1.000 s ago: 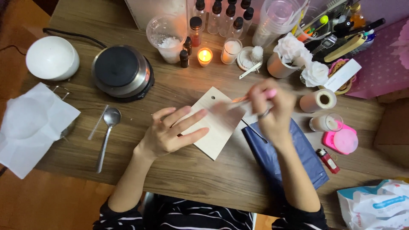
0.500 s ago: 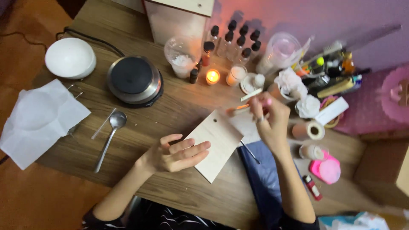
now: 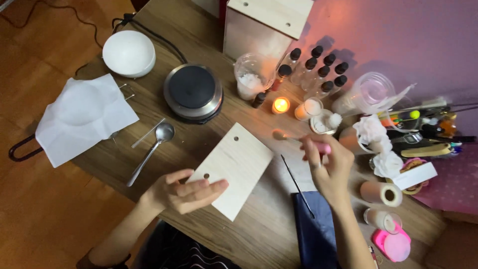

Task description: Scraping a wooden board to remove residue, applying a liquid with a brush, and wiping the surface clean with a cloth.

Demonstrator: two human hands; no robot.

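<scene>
Pale wooden board (image 3: 234, 169), two holes, flat on table; pink-handled brush (image 3: 298, 141) above.

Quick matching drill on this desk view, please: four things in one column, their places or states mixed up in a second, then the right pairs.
1. candle
2. spoon
3. wooden board
4. white dome

a. under the left hand
b. lit
c. far left table corner
d. lying left of the board

Pairs: 1-b, 2-d, 3-a, 4-c
</scene>
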